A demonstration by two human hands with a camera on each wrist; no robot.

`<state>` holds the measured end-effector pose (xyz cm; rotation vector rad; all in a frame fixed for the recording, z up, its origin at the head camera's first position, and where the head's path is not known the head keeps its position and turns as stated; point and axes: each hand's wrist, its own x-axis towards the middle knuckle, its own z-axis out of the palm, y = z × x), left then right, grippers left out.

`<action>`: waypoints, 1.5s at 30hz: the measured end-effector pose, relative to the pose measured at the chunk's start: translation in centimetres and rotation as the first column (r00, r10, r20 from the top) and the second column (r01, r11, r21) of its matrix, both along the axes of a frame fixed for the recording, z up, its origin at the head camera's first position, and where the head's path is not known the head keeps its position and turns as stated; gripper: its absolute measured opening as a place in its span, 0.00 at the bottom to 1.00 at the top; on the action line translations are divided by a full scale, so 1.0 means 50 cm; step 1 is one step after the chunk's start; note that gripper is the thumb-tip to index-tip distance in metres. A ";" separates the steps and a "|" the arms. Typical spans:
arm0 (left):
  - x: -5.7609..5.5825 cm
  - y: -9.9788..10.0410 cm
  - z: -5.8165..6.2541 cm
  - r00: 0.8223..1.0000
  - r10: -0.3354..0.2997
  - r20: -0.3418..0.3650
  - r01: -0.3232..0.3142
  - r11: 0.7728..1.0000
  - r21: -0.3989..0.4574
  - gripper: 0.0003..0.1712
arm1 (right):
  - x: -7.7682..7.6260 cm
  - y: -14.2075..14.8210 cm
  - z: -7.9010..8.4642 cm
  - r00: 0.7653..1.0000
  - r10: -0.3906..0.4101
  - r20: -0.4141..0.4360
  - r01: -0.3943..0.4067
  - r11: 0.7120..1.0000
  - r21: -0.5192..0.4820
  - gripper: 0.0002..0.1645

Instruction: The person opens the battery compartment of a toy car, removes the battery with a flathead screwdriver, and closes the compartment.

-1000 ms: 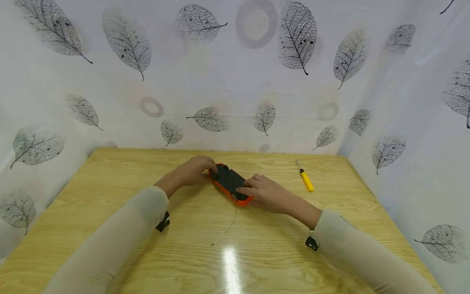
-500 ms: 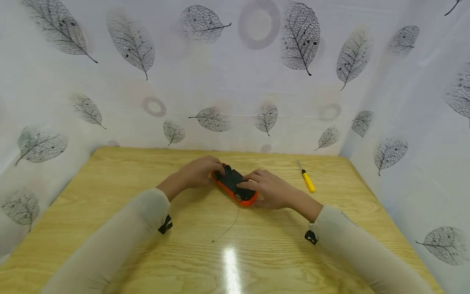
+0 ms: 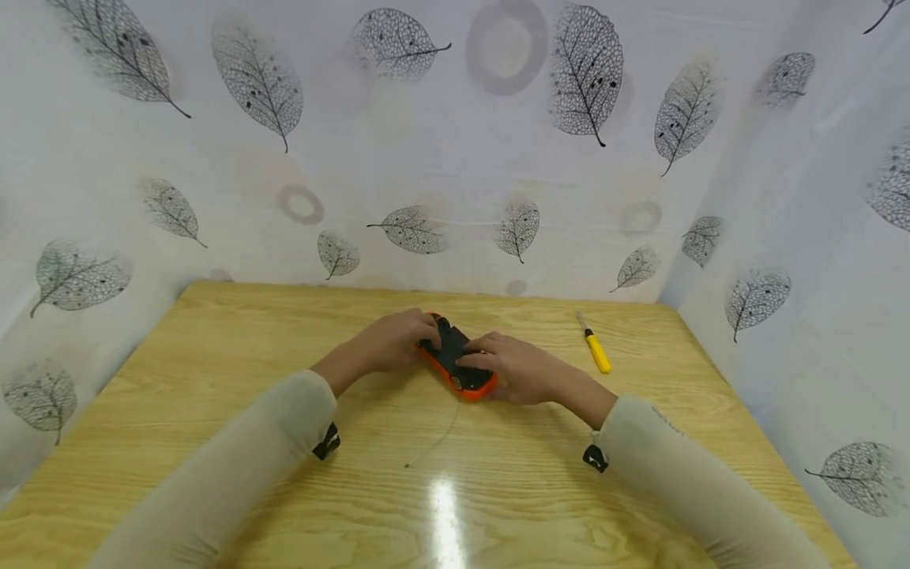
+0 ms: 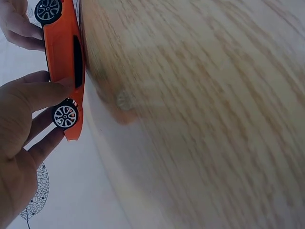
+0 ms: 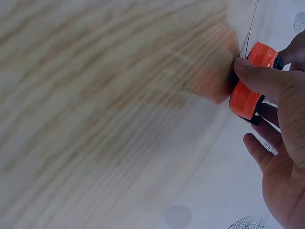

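An orange toy car (image 3: 452, 356) lies upside down in the head view, its black underside facing up. At its far left end my left hand (image 3: 398, 338) grips the body, thumb on the orange side near a spoked wheel (image 4: 65, 116) in the left wrist view. My right hand (image 3: 522, 367) holds the near right end, fingers over the underside and thumb on the orange end, as the right wrist view shows. From under the near end a thin wire (image 3: 442, 437) trails over the table toward me.
A screwdriver (image 3: 596, 350) with a yellow handle lies on the wooden table (image 3: 249, 340), right of the car. Behind and at both sides hangs a white curtain (image 3: 441, 158) printed with leaves.
The left hand has shifted slightly right along the car, its fingers further over the underside. The right hand keeps its hold on the near end.
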<state>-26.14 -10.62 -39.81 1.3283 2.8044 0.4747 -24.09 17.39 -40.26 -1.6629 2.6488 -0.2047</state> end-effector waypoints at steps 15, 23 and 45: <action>-0.033 0.008 -0.010 0.994 -0.107 0.008 0.106 0.989 0.105 0.10 | 0.050 -0.035 -0.004 0.985 0.052 -0.165 -0.056 0.998 -0.018 0.31; -0.033 0.025 -0.005 0.980 -0.198 -0.001 0.197 0.976 0.092 0.11 | 0.079 -0.051 -0.006 0.977 0.031 -0.210 -0.031 1.000 0.001 0.33; -0.010 0.013 -0.005 0.996 0.068 0.059 -0.076 0.985 0.153 0.11 | 0.083 -0.037 0.011 0.993 0.022 -0.114 -0.022 1.000 0.004 0.34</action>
